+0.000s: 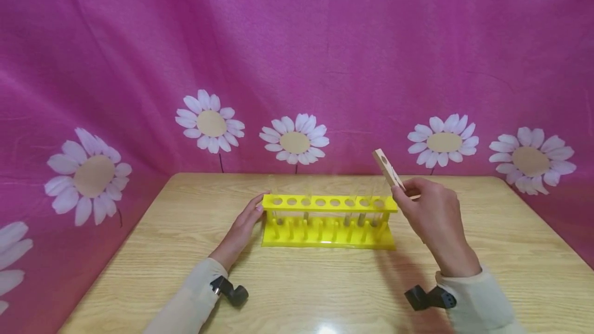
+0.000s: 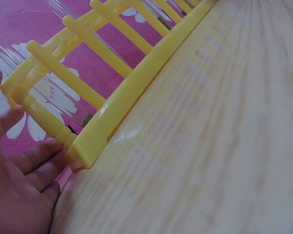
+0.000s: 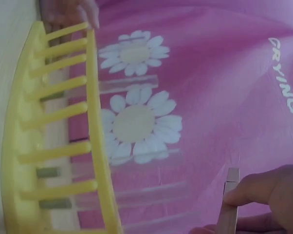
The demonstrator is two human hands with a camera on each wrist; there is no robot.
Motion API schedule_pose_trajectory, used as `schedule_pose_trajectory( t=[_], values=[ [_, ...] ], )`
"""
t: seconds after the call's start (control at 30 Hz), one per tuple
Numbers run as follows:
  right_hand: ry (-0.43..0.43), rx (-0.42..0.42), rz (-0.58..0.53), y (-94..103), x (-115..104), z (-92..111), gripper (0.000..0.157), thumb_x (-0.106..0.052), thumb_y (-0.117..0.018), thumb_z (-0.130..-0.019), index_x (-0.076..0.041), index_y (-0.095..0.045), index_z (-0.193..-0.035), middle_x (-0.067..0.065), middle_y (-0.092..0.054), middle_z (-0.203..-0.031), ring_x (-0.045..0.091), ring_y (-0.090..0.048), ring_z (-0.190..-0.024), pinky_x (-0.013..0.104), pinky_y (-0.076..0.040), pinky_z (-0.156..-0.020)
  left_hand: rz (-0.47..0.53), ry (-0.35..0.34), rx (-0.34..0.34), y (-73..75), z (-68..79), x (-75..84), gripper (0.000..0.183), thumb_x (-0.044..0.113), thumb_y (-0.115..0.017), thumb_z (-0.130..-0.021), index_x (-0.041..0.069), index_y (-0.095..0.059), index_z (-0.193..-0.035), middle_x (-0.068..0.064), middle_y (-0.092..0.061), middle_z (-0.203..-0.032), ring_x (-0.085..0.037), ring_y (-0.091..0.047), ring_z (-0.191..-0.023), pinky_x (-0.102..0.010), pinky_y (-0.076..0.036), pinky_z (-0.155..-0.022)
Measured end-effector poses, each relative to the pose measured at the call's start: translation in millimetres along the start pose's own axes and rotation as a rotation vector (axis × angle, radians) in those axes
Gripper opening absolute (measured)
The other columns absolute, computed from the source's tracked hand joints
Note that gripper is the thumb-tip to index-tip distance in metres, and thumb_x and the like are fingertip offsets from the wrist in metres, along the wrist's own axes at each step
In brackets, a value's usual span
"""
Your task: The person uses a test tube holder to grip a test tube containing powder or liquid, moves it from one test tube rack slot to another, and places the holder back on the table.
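Observation:
A yellow test tube rack [image 1: 329,245] stands upright on the table, with several clear test tubes [image 3: 137,84] in its holes. Greyish-green matter [image 3: 50,171] shows at the bottoms of some tubes. At the rack's left end, my left hand [image 1: 241,228] touches the end post [image 2: 46,119] with extended fingers [image 2: 37,158]. Raised above the right end, my right hand [image 1: 433,215] pinches a wooden test tube holder [image 1: 387,168] between thumb and fingers. The holder slants up and to the left, its tip higher than the rack's top bar. Part of it is hidden by the hand.
The light wood table [image 1: 306,287] extends on all sides of the rack. Behind it hangs a magenta cloth [image 1: 343,66] printed with white daisies. Black wrist cameras [image 1: 238,295] are strapped over both sleeves. The rack's row of upright yellow pegs [image 2: 68,75] faces me.

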State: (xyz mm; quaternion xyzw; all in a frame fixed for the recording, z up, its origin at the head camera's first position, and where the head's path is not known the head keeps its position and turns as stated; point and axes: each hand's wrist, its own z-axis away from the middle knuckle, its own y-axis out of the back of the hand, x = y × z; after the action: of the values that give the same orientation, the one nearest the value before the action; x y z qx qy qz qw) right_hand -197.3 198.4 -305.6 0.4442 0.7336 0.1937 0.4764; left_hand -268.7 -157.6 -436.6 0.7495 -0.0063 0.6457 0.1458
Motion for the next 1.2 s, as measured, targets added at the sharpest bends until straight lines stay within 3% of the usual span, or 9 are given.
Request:
schedule_pose_trajectory(
  t=[0.33,0.6,0.87,1.2],
  values=[
    [0.045,-0.065,-0.057,-8.1,-22.4,-1.9,0.028,-0.025,-0.065,-0.093,0.000,-0.069,-0.104,0.012,-0.071,-0.087,0.023,-0.067,-0.069,0.029,-0.047,-0.051,-0.017,0.068,0.022,-0.1,0.1,1.3,0.056,0.047,-0.035,-0.103,0.018,-0.031,-0.151,-0.007,-0.030,-0.155,-0.027,-0.019,-0.145,-0.053,-0.007,-0.117],
    [0.035,-0.113,-0.116,-17.2,-39.8,-1.3,0.024,-0.025,-0.063,-0.094,-0.003,-0.066,-0.104,0.013,-0.068,-0.093,0.023,-0.064,-0.071,0.027,-0.048,-0.051,-0.020,0.075,0.025,0.4,-0.3,0.0,0.058,0.048,-0.036,-0.102,0.018,-0.031,-0.151,-0.009,-0.030,-0.155,-0.028,-0.020,-0.145,-0.054,-0.008,-0.116],
    [0.019,-0.147,-0.149,-33.3,-53.3,-1.5,0.022,-0.022,-0.063,-0.094,-0.003,-0.064,-0.104,0.011,-0.063,-0.092,0.021,-0.056,-0.066,0.027,-0.047,-0.050,0.001,0.020,0.008,0.6,-1.8,-1.0,0.053,0.043,-0.033,-0.104,0.021,-0.030,-0.152,0.002,-0.030,-0.156,-0.022,-0.030,-0.141,-0.051,-0.014,-0.116],
    [0.095,-0.151,-0.125,-52.8,-56.8,3.6,0.018,-0.020,-0.067,-0.092,-0.003,-0.062,-0.096,0.007,-0.056,-0.082,0.019,-0.051,-0.064,0.027,-0.046,-0.051,0.017,-0.017,0.004,1.3,-1.5,-3.0,0.050,0.045,-0.035,-0.104,0.026,-0.035,-0.150,0.007,-0.033,-0.153,-0.019,-0.032,-0.140,-0.048,-0.019,-0.116]
  ],
)
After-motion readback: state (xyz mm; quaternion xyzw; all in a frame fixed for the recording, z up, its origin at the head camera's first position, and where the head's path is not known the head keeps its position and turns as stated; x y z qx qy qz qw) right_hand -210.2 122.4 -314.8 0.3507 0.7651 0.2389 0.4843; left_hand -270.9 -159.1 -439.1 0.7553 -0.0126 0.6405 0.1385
